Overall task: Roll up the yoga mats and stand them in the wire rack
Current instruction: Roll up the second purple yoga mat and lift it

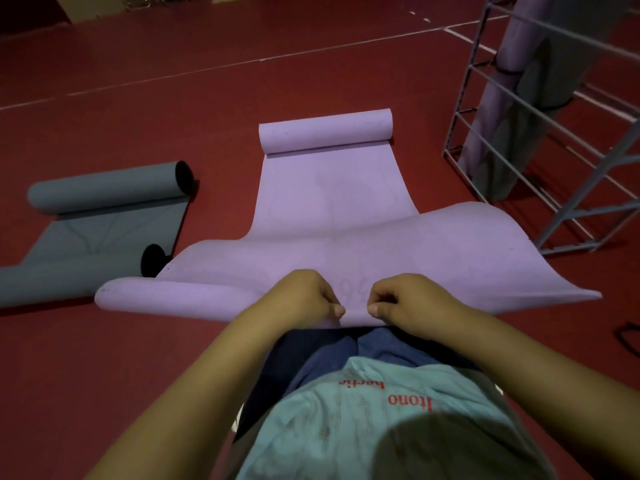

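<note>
A purple yoga mat (332,188) lies on the red floor straight ahead, its far end curled into a roll and its near end lifted off the floor toward me. My left hand (306,296) and my right hand (412,299) pinch that near edge side by side at its middle, thumbs on top. The edge curls into a loose roll at the left and flares flat at the right. A grey mat (104,220) lies at the left, rolled at both ends. At the right stands the grey wire rack (519,133) holding a rolled purple mat (498,98) and a rolled grey mat (540,81), both upright.
The red floor (173,98) with white court lines stretches beyond the mats. A black cord or strap (627,337) lies on the floor at the far right. My knees and light blue shirt fill the bottom of the view.
</note>
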### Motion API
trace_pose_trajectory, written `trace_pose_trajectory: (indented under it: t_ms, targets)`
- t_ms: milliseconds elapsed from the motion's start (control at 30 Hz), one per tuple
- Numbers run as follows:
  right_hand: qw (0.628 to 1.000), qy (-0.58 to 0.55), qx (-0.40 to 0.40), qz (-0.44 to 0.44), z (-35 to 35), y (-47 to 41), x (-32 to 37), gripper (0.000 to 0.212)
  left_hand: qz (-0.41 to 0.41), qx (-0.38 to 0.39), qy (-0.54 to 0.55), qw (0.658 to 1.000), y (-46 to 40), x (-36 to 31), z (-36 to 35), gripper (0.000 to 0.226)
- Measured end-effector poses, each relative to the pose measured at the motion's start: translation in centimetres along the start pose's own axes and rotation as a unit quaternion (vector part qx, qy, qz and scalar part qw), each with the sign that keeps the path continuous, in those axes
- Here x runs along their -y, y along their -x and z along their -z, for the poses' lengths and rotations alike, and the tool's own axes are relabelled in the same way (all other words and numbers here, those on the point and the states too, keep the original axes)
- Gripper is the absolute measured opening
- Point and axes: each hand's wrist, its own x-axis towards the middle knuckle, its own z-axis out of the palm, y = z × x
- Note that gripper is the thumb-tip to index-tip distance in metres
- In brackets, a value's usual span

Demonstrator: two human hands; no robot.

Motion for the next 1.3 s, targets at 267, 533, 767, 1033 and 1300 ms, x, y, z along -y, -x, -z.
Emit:
trace_pose_trajectory:
  t_ms: [267, 533, 767, 1033, 1300]
  targets:
    - [0.998, 0.051, 0.017, -0.021, 0.5, -1.5, 0.0, 0.014, -0.054, -0.047, -0.087, 0.994, -0.1, -0.4, -0.7, 0.001]
    - [1.0, 0.026, 0.003, -0.014, 0.3, -1.7, -0.4, 0.028, -0.241, -0.192, -0.384, 0.87, 1.1, 0.2, -2.6, 0.02]
    - [0.999, 0.029, -0.006, 0.024, 0.3, -1.8, -0.7, 0.018, -0.237, -0.147, -0.359, 0.891, 1.2, -0.6, -2.4, 0.019]
    - [0.919, 0.239, -0.206, 0.235, -0.5, -0.1, -0.8, 0.022, -0.165, -0.026, -0.32, 0.933, -0.3, -0.9, -0.3, 0.031]
    - [0.962, 0.22, -0.095, 0.13, 0.6, 0.3, -0.7, 0.02, -0.144, 0.022, -0.208, 0.967, -1.7, -1.3, 2.1, 0.034]
